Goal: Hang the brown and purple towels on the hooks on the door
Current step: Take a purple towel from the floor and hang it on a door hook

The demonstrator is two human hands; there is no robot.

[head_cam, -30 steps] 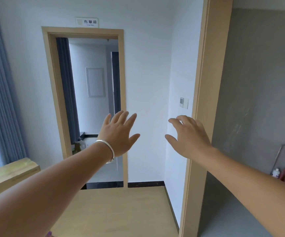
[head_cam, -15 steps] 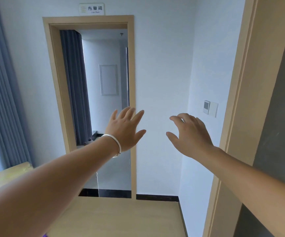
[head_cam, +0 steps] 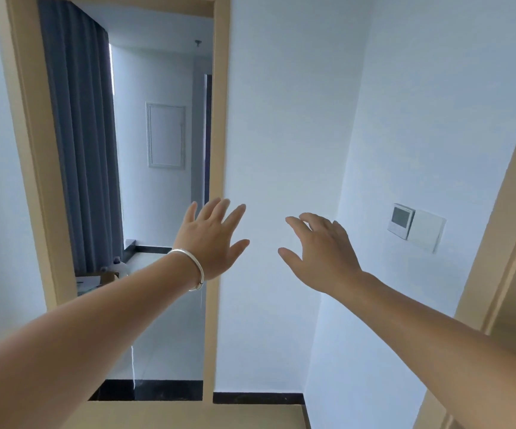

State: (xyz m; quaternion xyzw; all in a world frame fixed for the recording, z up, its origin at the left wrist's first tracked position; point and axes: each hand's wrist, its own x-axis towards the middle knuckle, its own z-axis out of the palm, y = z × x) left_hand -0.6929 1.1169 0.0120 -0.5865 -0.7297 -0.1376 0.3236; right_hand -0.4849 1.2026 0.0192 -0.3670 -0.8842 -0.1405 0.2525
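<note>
Two hands out front, both empty: left hand [head_cam: 211, 243] fingers spread, right hand [head_cam: 321, 255] loosely curled, gripping nothing. We judge we reach while walking toward doorway [head_cam: 219, 150]. Towels, hooks, door leaf not in view.

The floor [head_cam: 194, 416] shows as a pale wood-toned strip along the bottom edge of the view, running up to a black skirting band [head_cam: 256, 397] at the foot of the white wall. Through the open doorway, the floor of the next room [head_cam: 170, 345] is light and glossy. On it, near the doorway's left edge and at the foot of the grey curtain, stand a white plastic jug [head_cam: 119, 267] and, just beside it, an open cardboard box [head_cam: 95, 281]; what the box holds is too small to tell
</note>
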